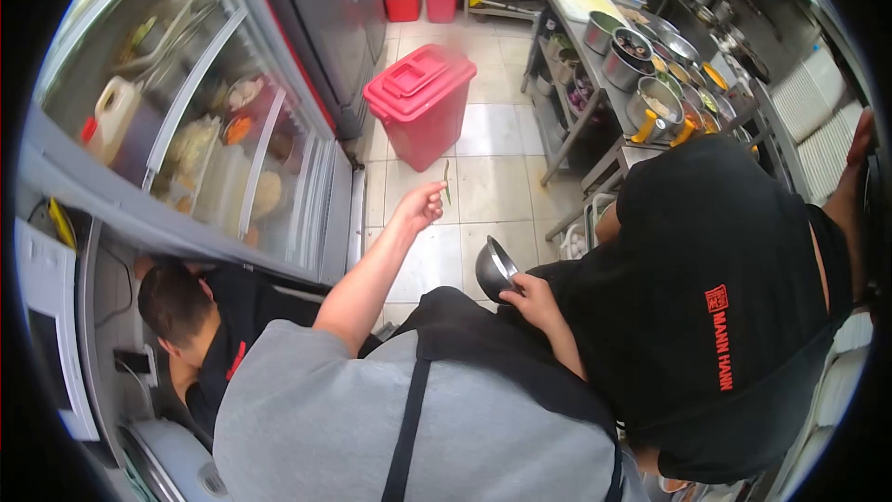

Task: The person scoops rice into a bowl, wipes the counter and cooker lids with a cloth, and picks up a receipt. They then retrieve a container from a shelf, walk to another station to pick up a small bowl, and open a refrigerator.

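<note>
Over the tiled floor (492, 188), short of the red bin (420, 102), the left hand (423, 206) was extended, thumb and forefinger pinched on a thin green strip (447, 181) held upright. The right hand (537, 299) gripped the rim of a tilted steel bowl (495, 268) close to the body. A person in black (715, 297) stood alongside at right; another (200, 325) crouched below the glass-door fridge (200, 144).

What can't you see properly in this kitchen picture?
All head view.
1. The metal bowl in the right hand: its contents do not show.
2. The green strip pinched by the left hand: too small to name.
3. The crouching person: hands hidden behind the grey shirt.
4. Food in the counter pots: too small, warped by the lens.
</note>
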A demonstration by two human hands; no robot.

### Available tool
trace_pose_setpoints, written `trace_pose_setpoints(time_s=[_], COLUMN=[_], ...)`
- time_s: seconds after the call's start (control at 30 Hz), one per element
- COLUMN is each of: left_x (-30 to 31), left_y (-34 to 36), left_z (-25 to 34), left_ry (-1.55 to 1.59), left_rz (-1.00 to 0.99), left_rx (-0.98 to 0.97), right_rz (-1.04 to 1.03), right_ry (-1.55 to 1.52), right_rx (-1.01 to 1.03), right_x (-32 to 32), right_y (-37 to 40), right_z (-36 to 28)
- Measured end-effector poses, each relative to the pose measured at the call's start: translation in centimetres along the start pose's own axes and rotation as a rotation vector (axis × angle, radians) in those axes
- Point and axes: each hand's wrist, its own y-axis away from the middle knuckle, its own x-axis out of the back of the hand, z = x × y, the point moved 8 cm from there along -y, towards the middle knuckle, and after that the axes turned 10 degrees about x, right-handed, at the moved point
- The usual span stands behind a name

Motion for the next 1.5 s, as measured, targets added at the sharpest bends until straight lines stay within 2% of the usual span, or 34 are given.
trace_pose_setpoints(time_s=[0.1,0.17,0.23,0.43,0.5,0.63,0.67,0.7,0.8,0.83,0.9,0.93,0.97,1.0,1.07,1.13,1.2,1.37,1.43,1.5], left_x=[-1.4,-0.4,0.8,3.7,4.1,2.3,0.3,-1.1,-14.1,-18.5,-30.2,-35.6,-39.3,-41.9,-43.5,-41.9,-36.9,-16.2,-9.5,-3.5], left_y=[-2.1,-3.7,-5.9,-12.8,-14.6,-18.5,-20.4,-22.6,-25.5,-28.0,-30.6,-29.2,-29.4,-29.0,-28.9,-29.6,-32.8,-40.1,-40.2,-40.7], left_z=[-0.9,-0.1,1.7,9.7,12.1,14.6,14.4,14.4,13.3,12.3,10.9,11.0,10.9,11.2,10.4,8.9,7.9,10.7,14.3,18.1], left_ry=[-0.035,-0.023,-0.031,-0.08,-0.155,-0.271,-0.207,-0.268,-0.424,-0.451,-0.5,-0.539,-0.498,-0.508,-0.565,-0.741,-0.969,-1.065,-1.026,-1.014], left_rz=[-0.045,0.026,0.031,0.098,0.077,0.087,-0.048,-0.056,-0.202,-0.308,-0.63,-0.817,-0.703,-0.677,-0.713,-0.786,-0.785,-0.403,-0.232,-0.062], left_rx=[0.089,0.139,0.171,0.191,0.23,0.359,0.429,0.433,0.477,0.478,0.319,0.322,0.292,0.222,0.208,0.208,0.253,0.575,0.621,0.581], right_rz=[0.061,0.105,0.12,0.336,0.319,0.308,0.318,0.327,0.362,0.343,0.34,0.344,0.357,0.397,0.444,0.514,0.509,0.468,0.453,0.481], right_ry=[-0.012,-0.063,-0.082,-0.118,-0.103,0.009,0.044,0.08,0.11,0.176,0.225,0.202,0.192,0.218,0.232,0.239,0.201,0.137,0.154,0.209], right_rx=[0.012,0.004,-0.045,-0.157,-0.203,-0.264,-0.274,-0.283,-0.314,-0.322,-0.338,-0.37,-0.388,-0.369,-0.387,-0.372,-0.372,-0.4,-0.411,-0.383], right_x=[0.8,1.2,1.7,2.5,2.2,3.9,4.4,4.8,6.3,7.1,8.0,8.3,9.3,10.1,11.4,12.9,13.1,15.5,16.8,17.9], right_y=[-1.1,-2.0,-3.1,-9.9,-12.7,-17.2,-17.8,-18.4,-19.4,-19.9,-20.4,-20.6,-21.2,-21.7,-22.4,-22.8,-23.4,-27.7,-30.5,-34.2], right_z=[0.0,0.4,1.5,5.8,7.7,6.1,6.4,6.8,7.8,7.9,8.4,8.8,9.4,9.3,8.9,9.5,11.5,13.3,14.8,16.2])
